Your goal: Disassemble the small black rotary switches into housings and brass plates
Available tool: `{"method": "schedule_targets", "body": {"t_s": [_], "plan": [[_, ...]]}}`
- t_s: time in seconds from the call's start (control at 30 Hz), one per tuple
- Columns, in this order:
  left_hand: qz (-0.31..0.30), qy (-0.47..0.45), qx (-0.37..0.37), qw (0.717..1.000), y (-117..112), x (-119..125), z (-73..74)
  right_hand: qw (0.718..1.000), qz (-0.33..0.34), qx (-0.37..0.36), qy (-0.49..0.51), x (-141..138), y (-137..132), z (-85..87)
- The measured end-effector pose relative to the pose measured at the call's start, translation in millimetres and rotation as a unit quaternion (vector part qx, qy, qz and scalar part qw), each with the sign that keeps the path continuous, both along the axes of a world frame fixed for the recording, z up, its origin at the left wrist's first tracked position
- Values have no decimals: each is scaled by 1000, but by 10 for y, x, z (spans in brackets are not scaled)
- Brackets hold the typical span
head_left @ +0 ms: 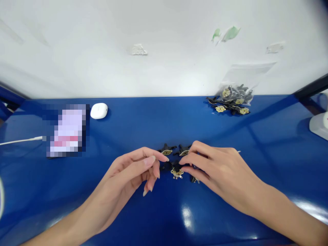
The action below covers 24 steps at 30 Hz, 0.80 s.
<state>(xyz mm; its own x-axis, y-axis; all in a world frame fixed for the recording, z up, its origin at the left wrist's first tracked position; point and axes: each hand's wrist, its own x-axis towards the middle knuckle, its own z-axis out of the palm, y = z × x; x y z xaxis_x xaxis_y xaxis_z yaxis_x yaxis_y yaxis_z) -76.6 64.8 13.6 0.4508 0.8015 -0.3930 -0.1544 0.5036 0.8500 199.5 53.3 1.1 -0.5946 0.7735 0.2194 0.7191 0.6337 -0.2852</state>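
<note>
**Control:** State of the hands, please.

**Operator:** I read the left hand (128,181) as half-curled and empty, its long-nailed fingertips (164,158) just beside the central cluster of parts. The right hand (217,174) is arched over that cluster, fingers bent down onto it. From my view I cannot tell whether it has hold of anything.

**Control:** Location of the parts?

**Operator:** Several small black-and-brass components (176,172) lie between the hands on the blue tabletop (256,136). Each has flared black arms around a round brass-coloured centre. A clear plastic bag (237,94) of similar components sits at the far edge, against the white wall (164,51), with more lying loose just in front of it.

**Control:** Handling assessment?

**Operator:** I judge them light and stiff, probably moulded plastic, with thin arms that could snap under sideways force. They may skid on the glossy surface. I would take hold across the central body, not the arm tips.

**Control:** Anything else on the tabletop?

**Operator:** I note a white earbud case (98,110), a white cable (20,140), and a pixelated object (67,130) I cannot identify.
</note>
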Motion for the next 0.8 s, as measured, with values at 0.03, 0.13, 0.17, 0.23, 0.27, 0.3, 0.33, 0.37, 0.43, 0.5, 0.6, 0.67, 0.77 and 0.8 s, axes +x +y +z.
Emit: {"method": "schedule_targets", "body": {"t_s": [0.03, 0.13, 0.17, 0.23, 0.27, 0.3, 0.33, 0.37, 0.43, 0.5, 0.6, 0.67, 0.77, 0.8], "plan": [[-2, 2, -1, 1000, 2, -3, -7, 1000, -1, -1, 0, -2, -2, 1], [-5, -1, -5, 1000, 2, -15, -17, 1000, -6, -6, -1, -4, -6, 2], [-7, -3, -5, 1000, 1, -18, -16, 1000, -7, -7, -2, -3, -5, 1], [-8, -9, -8, 1000, -1, -20, -11, 1000, -7, -10, 0, 1, 1, -3], [-8, -14, -10, 1000, -1, -19, -8, 1000, -7, -8, 2, 4, 4, -5], [-7, -21, -11, 1000, 0, -17, -5, 1000, -6, -3, 4, 9, 6, -6], [-7, -29, -10, 1000, 0, -14, -2, 1000, -4, 1, 6, 13, 8, -7], [-6, -35, -9, 999, 1, -10, 0, 1000, -3, 4, 8, 18, 8, -7], [-8, -39, -6, 999, 2, -1, 1, 1000, 0, 5, 11, 26, 5, -5], [-5, -33, -4, 999, 1, 5, -1, 1000, 2, -2, 10, 30, 0, -3], [-3, -25, -1, 1000, -4, 4, -13, 1000, 6, -9, 5, 27, -5, -3], [-6, -24, -3, 1000, -7, -5, -24, 1000, 5, -11, 4, 22, -3, -4], [-2, -18, -3, 1000, -9, -16, -38, 1000, 7, -8, 3, 16, 2, -10], [0, -14, -4, 1000, -8, -17, -40, 1000, 8, -5, 2, 14, 2, -12]]}}
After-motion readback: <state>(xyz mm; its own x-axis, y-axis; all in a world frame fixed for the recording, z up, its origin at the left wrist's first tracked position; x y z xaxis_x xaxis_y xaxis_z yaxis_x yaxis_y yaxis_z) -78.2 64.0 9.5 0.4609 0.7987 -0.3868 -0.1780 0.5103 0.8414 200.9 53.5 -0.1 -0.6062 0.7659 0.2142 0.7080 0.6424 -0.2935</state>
